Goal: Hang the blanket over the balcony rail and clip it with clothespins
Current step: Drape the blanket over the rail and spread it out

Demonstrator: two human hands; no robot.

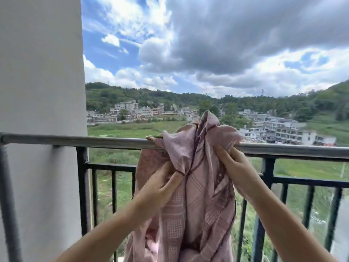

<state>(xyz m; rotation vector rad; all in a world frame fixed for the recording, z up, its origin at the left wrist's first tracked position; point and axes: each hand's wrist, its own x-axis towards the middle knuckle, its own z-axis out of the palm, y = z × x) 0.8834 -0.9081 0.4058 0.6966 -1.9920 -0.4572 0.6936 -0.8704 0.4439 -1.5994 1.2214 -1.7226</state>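
A pink blanket (190,195) with dark stripes and dotted squares hangs bunched at the grey metal balcony rail (75,140), its top folds raised above the bar. My left hand (160,184) grips a fold of the fabric just below the rail. My right hand (232,165) grips the bunched upper edge right at the bar. One corner of the cloth lies over the rail to the left of the bunch. No clothespins show in view.
A white wall column (41,110) stands on the left where the rail ends. Below the bar runs a black metal railing (113,186) with vertical bars. Beyond lie green fields, houses and hills.
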